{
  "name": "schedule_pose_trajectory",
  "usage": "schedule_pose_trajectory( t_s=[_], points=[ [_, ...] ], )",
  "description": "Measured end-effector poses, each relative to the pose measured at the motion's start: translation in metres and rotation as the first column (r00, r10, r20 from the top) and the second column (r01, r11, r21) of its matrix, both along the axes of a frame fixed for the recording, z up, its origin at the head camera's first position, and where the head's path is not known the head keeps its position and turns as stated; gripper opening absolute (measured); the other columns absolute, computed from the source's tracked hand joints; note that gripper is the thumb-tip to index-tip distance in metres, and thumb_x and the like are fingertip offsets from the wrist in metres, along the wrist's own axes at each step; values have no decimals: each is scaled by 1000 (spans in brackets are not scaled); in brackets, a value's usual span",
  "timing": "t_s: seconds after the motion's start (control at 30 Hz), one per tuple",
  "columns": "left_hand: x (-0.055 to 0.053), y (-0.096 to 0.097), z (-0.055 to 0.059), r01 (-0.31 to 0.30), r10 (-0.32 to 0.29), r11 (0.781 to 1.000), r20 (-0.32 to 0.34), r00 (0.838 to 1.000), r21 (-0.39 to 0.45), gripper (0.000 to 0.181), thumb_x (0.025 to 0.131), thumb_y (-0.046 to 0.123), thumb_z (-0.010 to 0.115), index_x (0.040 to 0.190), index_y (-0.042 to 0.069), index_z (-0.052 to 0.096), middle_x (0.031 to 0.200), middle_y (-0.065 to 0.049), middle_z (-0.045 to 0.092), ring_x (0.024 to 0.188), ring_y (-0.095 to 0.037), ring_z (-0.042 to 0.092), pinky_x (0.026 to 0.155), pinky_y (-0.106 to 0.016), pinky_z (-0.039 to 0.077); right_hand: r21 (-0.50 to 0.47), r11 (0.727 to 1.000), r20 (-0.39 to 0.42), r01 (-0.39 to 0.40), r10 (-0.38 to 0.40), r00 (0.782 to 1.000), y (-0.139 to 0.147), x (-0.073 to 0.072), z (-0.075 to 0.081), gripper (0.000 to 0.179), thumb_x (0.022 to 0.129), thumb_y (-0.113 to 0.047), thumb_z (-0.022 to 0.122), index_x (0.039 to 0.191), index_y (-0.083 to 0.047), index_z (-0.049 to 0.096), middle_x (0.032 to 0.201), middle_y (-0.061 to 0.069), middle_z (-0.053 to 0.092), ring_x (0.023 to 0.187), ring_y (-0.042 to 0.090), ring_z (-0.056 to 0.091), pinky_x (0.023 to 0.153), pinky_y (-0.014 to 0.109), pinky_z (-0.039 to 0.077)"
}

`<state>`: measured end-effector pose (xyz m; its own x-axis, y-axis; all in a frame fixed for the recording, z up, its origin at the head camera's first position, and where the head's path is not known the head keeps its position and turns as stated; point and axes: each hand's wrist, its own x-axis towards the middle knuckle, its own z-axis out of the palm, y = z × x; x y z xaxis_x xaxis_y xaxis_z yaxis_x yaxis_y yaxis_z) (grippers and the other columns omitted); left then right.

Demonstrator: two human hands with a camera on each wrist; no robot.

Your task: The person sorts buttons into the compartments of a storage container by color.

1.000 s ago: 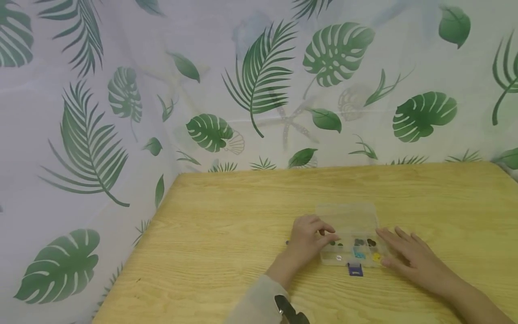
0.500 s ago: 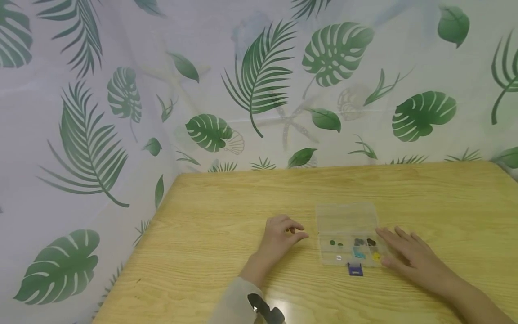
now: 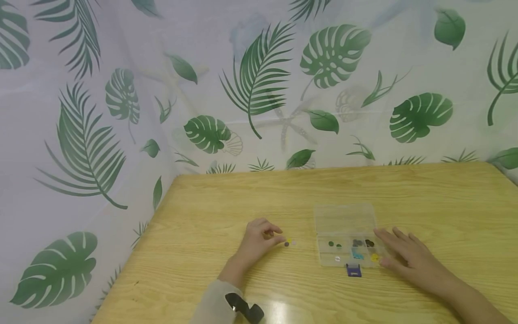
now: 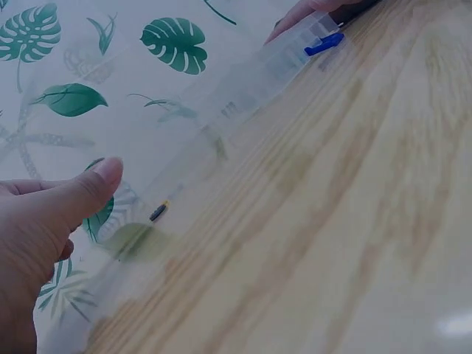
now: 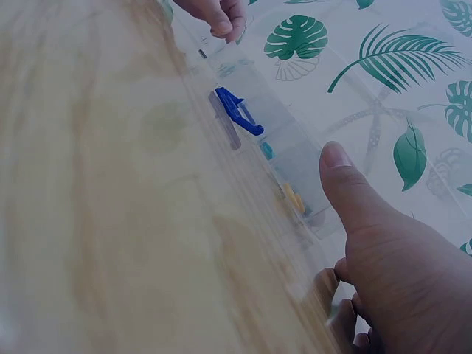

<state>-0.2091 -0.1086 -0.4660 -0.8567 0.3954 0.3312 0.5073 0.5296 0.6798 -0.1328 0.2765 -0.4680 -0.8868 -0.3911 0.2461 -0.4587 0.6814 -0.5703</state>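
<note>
My left hand [image 3: 259, 238] hovers just left of a small group of button-like pieces on the table: a dark disc [image 3: 287, 244], a yellow piece [image 3: 289, 240] and a pale piece [image 3: 293, 243]. Its thumb and fingers are apart, and nothing shows between them. To the right lies a clear compartment box [image 3: 344, 218], its lid laid back. Inside are green discs [image 3: 331, 244], grey pieces [image 3: 357, 243], dark pieces [image 3: 370, 243], light-blue pieces [image 3: 357, 254], yellow pieces [image 3: 374, 258] and a whitish ring [image 3: 337, 258]. My right hand [image 3: 417, 256], fingers extended, rests at the box's right side.
A blue latch [image 3: 354, 271] sticks out from the box's front edge. The wood-grain table [image 3: 226, 198] runs back to a leaf-patterned cloth [image 3: 275, 90] hanging behind and along the left. A dark strap [image 3: 243, 307] circles the left wrist.
My left hand has moved left, from over the box's green-disc compartment to beside the loose pieces, which now show beyond its fingers. My right hand has stayed at the box.
</note>
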Motion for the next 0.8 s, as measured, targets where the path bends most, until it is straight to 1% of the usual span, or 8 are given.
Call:
schedule_pose_trajectory(
  t_s=[0.07,0.1,0.17,0.23,0.37,0.47,0.6,0.8],
  points=[
    [1,-1,1,18,-20,1000,77,997,18,19,79,29,76,91,15,72,81,8,57,77,-7,49,72,-23,44,-1,1000,3,-1,1,1000,0,0,0,64,92,-20,61,149,-16,31,143,24,40,131,56,23,113,53,-7],
    [1,-1,1,26,-28,999,105,994,20,18,79,29,76,91,16,72,81,8,57,77,-7,49,71,-22,44,-1,1000,5,-2,2,1000,0,0,0,64,92,-20,61,149,-16,31,143,24,40,131,56,23,113,53,-7],
    [1,-1,0,36,-37,999,146,989,6,18,80,31,75,91,18,72,83,9,58,77,-6,49,71,-22,44,-1,1000,11,-1,1,1000,0,0,0,64,92,-20,61,149,-16,31,143,24,40,131,56,23,113,53,-7],
    [1,0,-1,38,-34,999,168,985,-19,17,80,32,75,91,20,72,82,10,57,77,-6,48,71,-21,42,-1,1000,18,-1,1,1000,0,0,0,64,92,-21,60,149,-17,30,144,24,39,132,56,23,113,53,-7],
    [1,1,-3,36,-25,998,164,986,-60,16,79,33,76,88,20,72,77,11,55,75,-5,46,70,-21,41,-3,1000,19,-4,4,1000,0,0,0,64,92,-20,60,149,-16,30,144,24,39,131,57,23,112,55,-6],
    [1,1,-3,41,-29,995,131,991,-87,16,79,34,77,87,21,73,75,12,55,74,-5,46,71,-21,39,0,1000,6,-5,5,1000,0,-1,-1,64,92,-20,61,148,-15,31,143,24,40,130,58,24,112,57,-5],
    [1,2,-4,68,-57,991,104,993,-113,16,79,36,76,87,22,73,76,13,55,74,-4,45,73,-21,37,-6,1000,9,-5,5,1000,0,-1,-1,64,92,-20,61,148,-15,32,143,24,40,129,59,24,111,58,-5],
    [0,3,-5,111,-100,987,98,990,-113,20,79,36,75,92,21,74,79,13,57,76,-3,45,74,-21,37,2,1000,16,3,-3,1000,0,0,0,63,92,-21,60,148,-15,32,143,24,40,130,58,24,112,56,-5]
  ],
)
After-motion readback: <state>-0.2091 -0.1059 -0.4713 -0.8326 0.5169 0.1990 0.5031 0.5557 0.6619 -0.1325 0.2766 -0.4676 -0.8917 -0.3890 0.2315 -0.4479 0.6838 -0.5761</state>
